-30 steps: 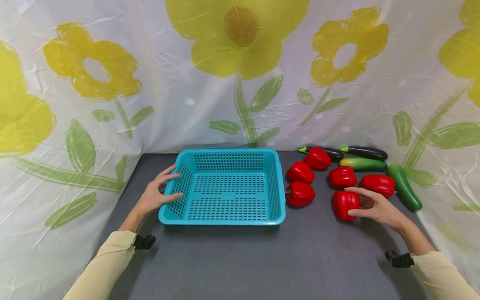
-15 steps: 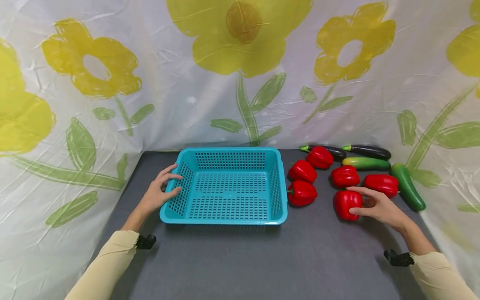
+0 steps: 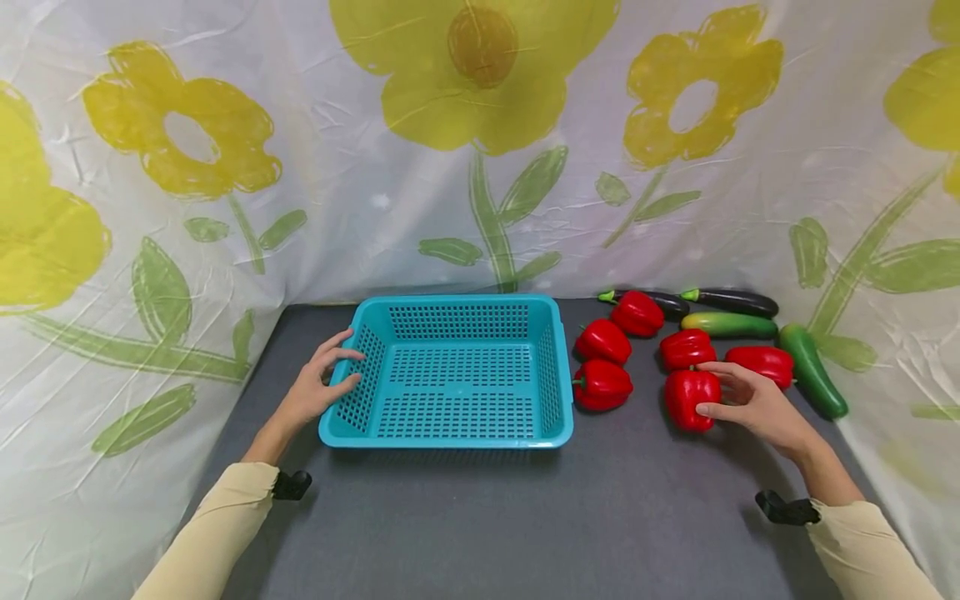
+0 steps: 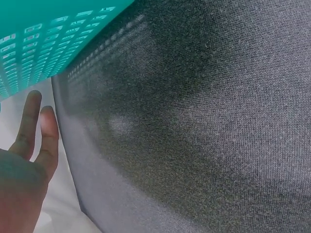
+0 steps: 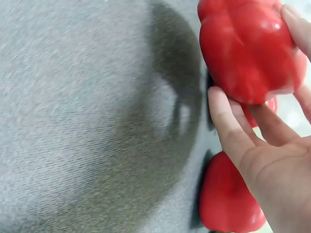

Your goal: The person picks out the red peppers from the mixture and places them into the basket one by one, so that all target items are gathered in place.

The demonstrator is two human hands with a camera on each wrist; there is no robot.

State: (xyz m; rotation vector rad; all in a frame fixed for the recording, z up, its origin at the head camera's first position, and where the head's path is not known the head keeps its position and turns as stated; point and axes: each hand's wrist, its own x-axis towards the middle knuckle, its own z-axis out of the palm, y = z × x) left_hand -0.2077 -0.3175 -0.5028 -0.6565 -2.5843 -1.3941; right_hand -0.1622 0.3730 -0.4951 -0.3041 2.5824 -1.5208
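Note:
My right hand [image 3: 757, 408] grips a red bell pepper [image 3: 686, 402] from its right side, thumb in front and fingers behind. In the right wrist view the pepper [image 5: 248, 48] sits between thumb and fingertips, seemingly just off the table, with its shadow beside it. At the left end of a turquoise perforated basket [image 3: 457, 443], my left hand [image 3: 311, 392] holds the rim, with thumb and forefinger over the edge. From the left wrist, two fingers [image 4: 48, 131] show outside the basket wall [image 4: 43, 48]. Nothing lies in the basket.
Beside the basket's right end lie red peppers [image 3: 602, 385], one partly over an eggplant [image 3: 671, 304]. Farther right are two more red peppers [image 3: 760, 364], another eggplant [image 3: 731, 302], a yellow-green zucchini-like vegetable [image 3: 731, 325] and a green cucumber-like one [image 3: 813, 371]. A flowered cloth [image 3: 420, 208] hangs behind the grey table.
The right hand has tipped and slightly raised the gripped pepper, moving it a little away from me, so its stem end now shows. The left hand and basket stay in place.

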